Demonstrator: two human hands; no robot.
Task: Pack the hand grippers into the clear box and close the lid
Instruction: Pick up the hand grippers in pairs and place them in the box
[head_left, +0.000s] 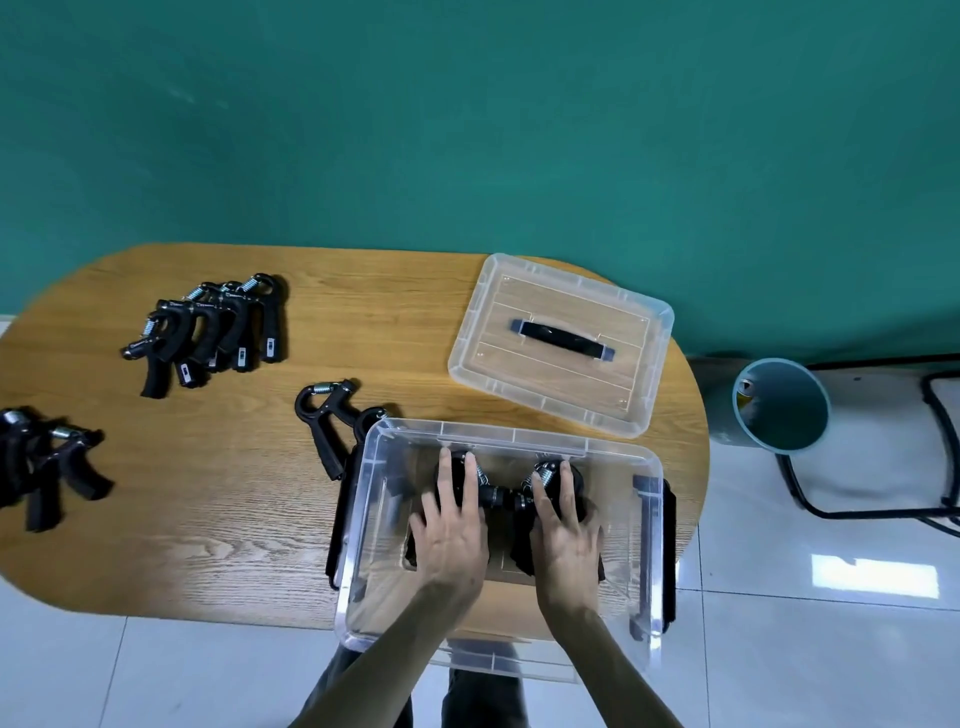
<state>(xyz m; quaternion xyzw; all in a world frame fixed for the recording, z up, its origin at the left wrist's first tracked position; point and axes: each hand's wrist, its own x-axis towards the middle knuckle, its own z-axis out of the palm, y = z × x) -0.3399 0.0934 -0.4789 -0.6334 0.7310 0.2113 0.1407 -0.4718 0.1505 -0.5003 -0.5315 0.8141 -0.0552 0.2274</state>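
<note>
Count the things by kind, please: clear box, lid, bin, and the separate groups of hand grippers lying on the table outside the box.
clear box: 1
lid: 1
blue bin: 1
gripper groups outside the box: 3 (far pile, left-edge pile, pair beside the box)
Total: 6
Single grippers overlap too much to count.

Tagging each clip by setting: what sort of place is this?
Probably a plain indoor workroom or staged recording space: a small wooden table against a bare teal wall, glossy white tiled floor, and a waste bin beside it.
</note>
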